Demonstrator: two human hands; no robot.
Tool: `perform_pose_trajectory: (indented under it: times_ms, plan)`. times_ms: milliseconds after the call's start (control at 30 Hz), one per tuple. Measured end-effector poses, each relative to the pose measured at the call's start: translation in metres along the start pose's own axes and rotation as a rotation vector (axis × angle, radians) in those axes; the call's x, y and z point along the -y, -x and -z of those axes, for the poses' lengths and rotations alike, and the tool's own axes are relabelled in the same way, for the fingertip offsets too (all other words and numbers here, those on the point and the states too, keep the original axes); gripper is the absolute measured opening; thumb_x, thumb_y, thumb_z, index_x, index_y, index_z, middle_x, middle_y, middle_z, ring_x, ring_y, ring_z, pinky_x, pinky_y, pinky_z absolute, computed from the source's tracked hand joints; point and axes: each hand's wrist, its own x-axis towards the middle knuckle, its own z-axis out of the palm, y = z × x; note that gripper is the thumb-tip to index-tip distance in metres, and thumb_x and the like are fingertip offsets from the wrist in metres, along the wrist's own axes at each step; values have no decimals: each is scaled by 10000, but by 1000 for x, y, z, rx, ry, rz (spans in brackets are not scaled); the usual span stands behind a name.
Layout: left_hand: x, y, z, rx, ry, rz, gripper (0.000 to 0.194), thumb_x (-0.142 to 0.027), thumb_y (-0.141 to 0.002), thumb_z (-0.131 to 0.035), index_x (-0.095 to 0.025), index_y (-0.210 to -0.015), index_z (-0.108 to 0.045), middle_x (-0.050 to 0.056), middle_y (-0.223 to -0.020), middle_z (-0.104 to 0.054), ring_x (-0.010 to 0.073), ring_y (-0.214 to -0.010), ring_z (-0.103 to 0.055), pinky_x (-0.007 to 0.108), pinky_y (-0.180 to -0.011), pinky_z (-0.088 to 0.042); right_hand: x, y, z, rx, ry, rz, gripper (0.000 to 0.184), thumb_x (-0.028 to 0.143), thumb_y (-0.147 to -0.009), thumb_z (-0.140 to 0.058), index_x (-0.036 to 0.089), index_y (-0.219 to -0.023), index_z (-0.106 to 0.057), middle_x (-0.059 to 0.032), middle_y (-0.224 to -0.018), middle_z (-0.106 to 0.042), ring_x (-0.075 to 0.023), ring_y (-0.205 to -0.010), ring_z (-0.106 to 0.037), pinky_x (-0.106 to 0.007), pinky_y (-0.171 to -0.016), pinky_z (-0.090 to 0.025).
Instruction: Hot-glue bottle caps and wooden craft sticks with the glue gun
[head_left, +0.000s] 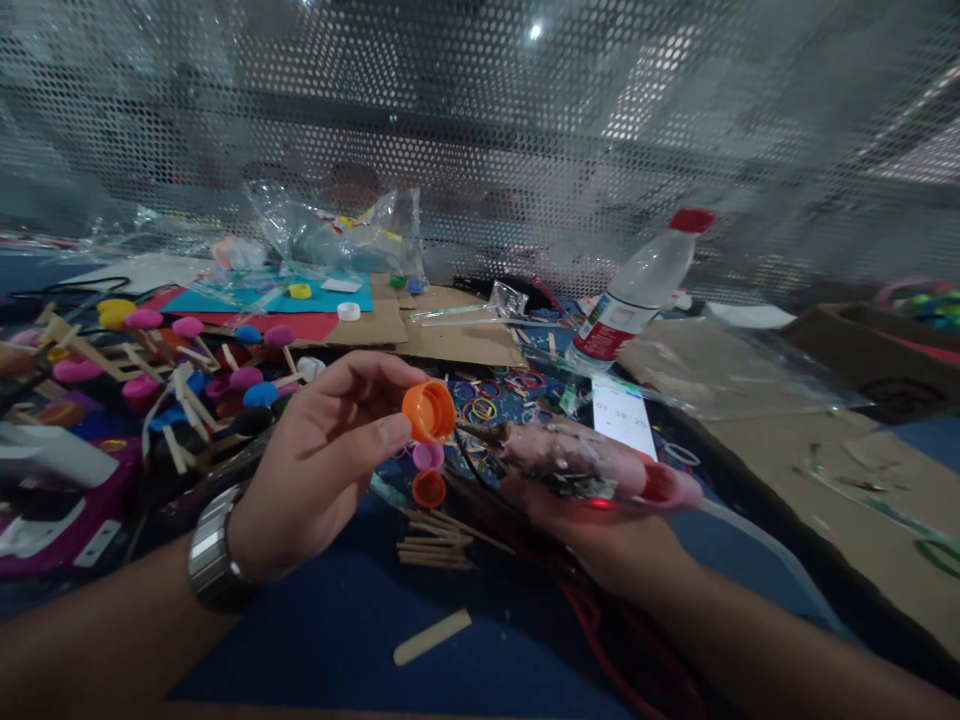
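Observation:
Between the thumb and fingers of my left hand (307,460) is an orange bottle cap (429,411), its hollow side turned to the right. My right hand (592,535) grips a pink glue gun (577,460) with a small red light, and a clear glue stick runs out of its back end. The gun's nozzle is right by the cap's rim; whether they touch I cannot tell. Below the held cap lie a pink cap (428,456) and another orange cap (428,489). Several wooden sticks (435,545) are bunched nearby, and one flat craft stick (432,638) lies closer to me.
Many assembled cap-and-stick pieces (202,360) crowd the left side beside a purple and white device (67,500). A red-capped bottle (641,290) stands tilted in view behind the gun. Rubber bands (480,408), cardboard (465,335), plastic bags (345,235) and a box (877,350) lie around.

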Motion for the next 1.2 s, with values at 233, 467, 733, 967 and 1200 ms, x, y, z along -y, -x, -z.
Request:
perform_pose_trajectory:
  times_ms: [233,467,733,967,1200]
  plan:
    - [-1,-1,-1,-32,-20,9,213,-273,-724,-899,-213,-896,-789,37,-892,-733,149,-798,-654,235,-713,-580,-1,-1,1,21,26,14,263,271,-894,-672,424,-1080,-778,54,-972,-820,-232,-807,-779,-348,-753,-646]
    - [-1,1,-1,-13,-27,2,204,-270,-738,-889,-220,-912,-795,35,-909,-735,133,-772,-644,219,-699,-579,-3,1,1,25,59,-9,269,291,-890,-669,414,-1095,-792,26,-985,-823,-258,-835,-779,-388,-741,-634]
    - [0,0,-1,-9,-58,-15,202,-273,-742,-878,-219,-913,-786,47,-928,-742,149,-762,-652,236,-666,-574,0,0,0,18,21,-64,254,281,-876,-674,414,-1050,-803,35,-964,-819,-248,-829,-771,-378,-797,-631]
    - [-1,1,0,10,-58,-9,174,-256,-763,-860,-213,-914,-783,48,-900,-732,137,-751,-648,215,-671,-573,-1,1,2,22,56,-60,279,276,-854,-670,402,-1061,-810,18,-946,-821,-258,-811,-770,-396,-764,-640]
    - [1,0,1,48,-63,3,180,-263,-776,-846,-218,-935,-774,47,-906,-724,144,-774,-648,225,-689,-564,2,0,0,-39,-72,-148,243,300,-828,-730,417,-1018,-826,31,-1006,-840,-282,-892,-803,-419,-842,-670]
